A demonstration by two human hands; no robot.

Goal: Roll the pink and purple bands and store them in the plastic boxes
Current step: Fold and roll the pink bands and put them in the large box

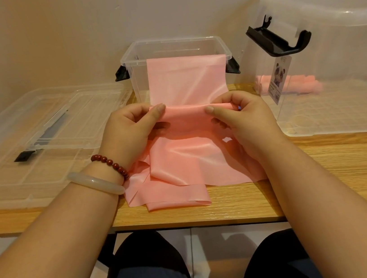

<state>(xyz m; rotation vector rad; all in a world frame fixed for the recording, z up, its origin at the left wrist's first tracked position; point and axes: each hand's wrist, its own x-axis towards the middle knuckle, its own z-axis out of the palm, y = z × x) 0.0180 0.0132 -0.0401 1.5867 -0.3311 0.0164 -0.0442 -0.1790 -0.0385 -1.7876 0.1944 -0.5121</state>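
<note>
At the near edge, two knees in dark trousers (pixel 149 273) are seen under the wooden bench (pixel 324 178). On the bench top, loose folds of the pink band (pixel 194 156) are spread, reaching almost to the front edge. A pale bangle (pixel 96 182) and a red bead bracelet (pixel 110 162) are worn on the left wrist. Above the folds, the band is gripped at both sides: the left hand (pixel 129 127) is closed on its left edge and the right hand (pixel 240 116) on its right edge, with each thumb laid on top of a rolled or folded ridge of the material and the fingers curled beneath. From this ridge the band is carried upward against the front wall of a small clear plastic box (pixel 171 42) and is hung over its front rim; black latches (pixel 122 73) are fitted at the ends of the box. To the left, a clear lid (pixel 43 135) is laid flat on the bench. To the right, a larger clear box (pixel 337 103) is placed, with a black clip (pixel 279 39) and a panda label (pixel 281 78) at its near corner, and pink rolled material (pixel 304 85) is seen through its wall. Behind everything, a pale wall (pixel 67 25) is seen
</note>
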